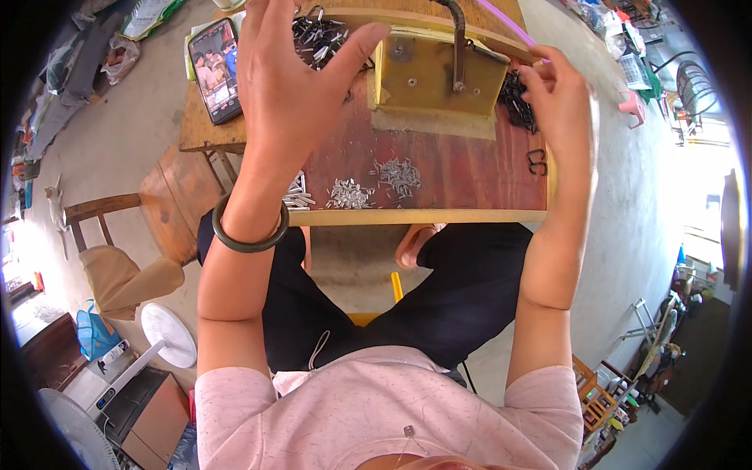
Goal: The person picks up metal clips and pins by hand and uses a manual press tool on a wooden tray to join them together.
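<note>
The left hand [294,70] is hovering open, fingers spread, above the bench [439,168]. The right hand [558,98] is pinching a thin pink cord [505,19] at the far right edge, likely feeding it toward the yellow press [435,74]. Small metal sleeves [376,184] are lying heaped along the near edge, within reach.

The wooden counter [439,168] is carrying 3 little heaps of silver metal pins [374,184], black clips [517,98] piling up by a yellow press block [435,74], and a phone [215,70] lying at its left end.
</note>
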A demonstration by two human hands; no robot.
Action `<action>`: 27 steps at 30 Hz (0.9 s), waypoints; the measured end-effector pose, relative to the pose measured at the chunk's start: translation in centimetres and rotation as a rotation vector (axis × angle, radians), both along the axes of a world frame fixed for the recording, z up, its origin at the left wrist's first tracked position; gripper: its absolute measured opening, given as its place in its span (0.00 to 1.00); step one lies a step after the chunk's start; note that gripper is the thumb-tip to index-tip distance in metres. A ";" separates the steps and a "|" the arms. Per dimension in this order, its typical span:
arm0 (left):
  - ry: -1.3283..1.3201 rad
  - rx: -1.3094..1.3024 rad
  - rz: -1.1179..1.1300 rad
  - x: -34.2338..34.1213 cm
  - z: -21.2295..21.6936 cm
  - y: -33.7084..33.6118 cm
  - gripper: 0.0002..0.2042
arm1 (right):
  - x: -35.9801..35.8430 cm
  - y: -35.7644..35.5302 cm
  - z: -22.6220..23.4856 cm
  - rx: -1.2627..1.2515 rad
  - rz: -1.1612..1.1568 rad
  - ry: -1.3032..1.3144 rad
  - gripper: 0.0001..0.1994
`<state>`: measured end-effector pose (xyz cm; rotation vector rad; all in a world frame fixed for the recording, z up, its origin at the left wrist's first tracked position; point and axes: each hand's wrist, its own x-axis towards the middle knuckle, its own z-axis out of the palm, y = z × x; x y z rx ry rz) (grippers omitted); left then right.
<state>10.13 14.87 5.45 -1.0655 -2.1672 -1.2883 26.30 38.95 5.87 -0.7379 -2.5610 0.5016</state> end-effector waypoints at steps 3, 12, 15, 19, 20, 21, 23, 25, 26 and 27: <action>0.003 0.176 -0.055 -0.5 -1.0 0.0 0.17 | -1.1 -5.7 -0.6 0.027 0.320 0.009 0.08; -0.100 0.344 -0.052 -0.8 -1.2 -0.6 0.13 | -4.5 -16.2 -5.9 0.053 0.984 -0.056 0.02; -0.062 0.250 0.020 0.1 -0.3 -0.8 0.12 | -5.6 -17.7 -6.9 0.253 1.005 0.031 0.02; -0.048 0.257 -0.018 -1.1 -1.0 -1.7 0.11 | -6.3 -18.4 -7.1 0.345 0.989 -0.006 0.03; -0.049 0.258 -0.014 -1.1 -1.0 -1.7 0.11 | -6.1 -18.2 -6.8 0.366 0.992 -0.038 0.02; -0.172 0.289 -0.056 -0.8 -1.0 -1.6 0.14 | -6.0 -18.0 -6.7 0.388 0.994 -0.070 0.03; -0.294 0.321 -0.100 -0.8 -1.0 -1.6 0.16 | -6.0 -17.4 -7.1 0.354 0.998 -0.042 0.04; -0.236 0.242 -0.146 -0.9 -1.3 -1.5 0.18 | -5.5 -16.2 -6.6 0.322 0.996 -0.013 0.05; -0.222 0.173 -0.175 -0.8 -1.3 -2.1 0.10 | -5.2 -15.5 -5.1 0.005 0.935 -0.019 0.05; -0.224 0.181 -0.187 -0.4 -1.6 -2.0 0.10 | -4.6 -14.4 -3.6 -0.303 0.844 -0.033 0.06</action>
